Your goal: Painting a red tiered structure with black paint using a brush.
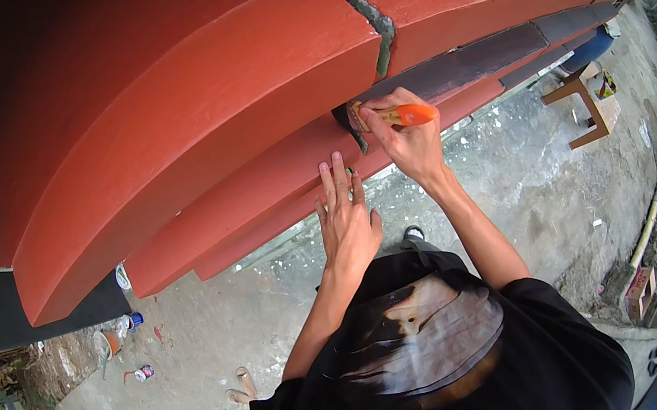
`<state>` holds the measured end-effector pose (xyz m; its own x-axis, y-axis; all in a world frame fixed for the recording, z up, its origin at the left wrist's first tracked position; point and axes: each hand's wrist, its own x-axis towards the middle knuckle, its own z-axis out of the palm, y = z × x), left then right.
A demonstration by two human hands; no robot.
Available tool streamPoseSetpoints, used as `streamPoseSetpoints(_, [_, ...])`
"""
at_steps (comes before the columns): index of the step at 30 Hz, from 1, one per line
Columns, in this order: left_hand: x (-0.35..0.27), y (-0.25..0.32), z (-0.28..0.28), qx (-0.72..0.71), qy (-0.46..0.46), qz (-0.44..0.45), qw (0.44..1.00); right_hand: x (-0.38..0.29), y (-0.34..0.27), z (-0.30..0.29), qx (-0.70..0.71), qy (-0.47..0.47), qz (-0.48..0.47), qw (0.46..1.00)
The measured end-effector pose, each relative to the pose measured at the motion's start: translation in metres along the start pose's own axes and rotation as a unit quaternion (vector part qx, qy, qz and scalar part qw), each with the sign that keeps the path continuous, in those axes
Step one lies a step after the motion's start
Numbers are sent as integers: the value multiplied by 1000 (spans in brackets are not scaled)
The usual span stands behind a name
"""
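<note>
My right hand (412,137) grips a paintbrush (411,114) by its wooden handle, which has an orange end. The bristles touch the dark band where it meets the lower red ledge (294,161). My left hand (348,221) rests its extended fingertips on that ledge, just left of the brush, holding nothing. Above both hands runs a thick red moulding (213,74), split by a rough grey gap (379,25). A dark painted strip (475,64) stretches right from the brush.
Below lies a concrete floor (536,188) with white paint spots. A small wooden stool (591,106) with a container on it stands at right. Paint cans (144,372), an orange-and-white bucket (108,344) and sandals (242,386) are at lower left. A pole (652,207) edges the right side.
</note>
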<state>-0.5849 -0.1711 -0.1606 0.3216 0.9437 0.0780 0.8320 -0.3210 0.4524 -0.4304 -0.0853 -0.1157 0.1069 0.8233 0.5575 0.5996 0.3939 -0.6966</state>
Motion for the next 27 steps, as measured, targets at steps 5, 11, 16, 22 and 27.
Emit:
streamPoseSetpoints(5, [1, 2, -1, -2, -6, -6, 1000, 24, 23, -15, 35, 15, 107, 994])
streamPoseSetpoints(11, [-1, -1, 2, 17, 5, -3, 1000, 41, 50, -35, 13, 48, 150, 987])
streamPoseSetpoints(16, [1, 3, 6, 15, 19, -6, 1000, 36, 59, -12, 67, 32, 187, 980])
streamPoseSetpoints(22, [0, 4, 7, 1, 25, -23, 999, 48, 48, -42, 98, 23, 118, 988])
streamPoseSetpoints(27, [2, 8, 11, -10, 44, -27, 999, 37, 57, -16, 170, -4, 191, 967])
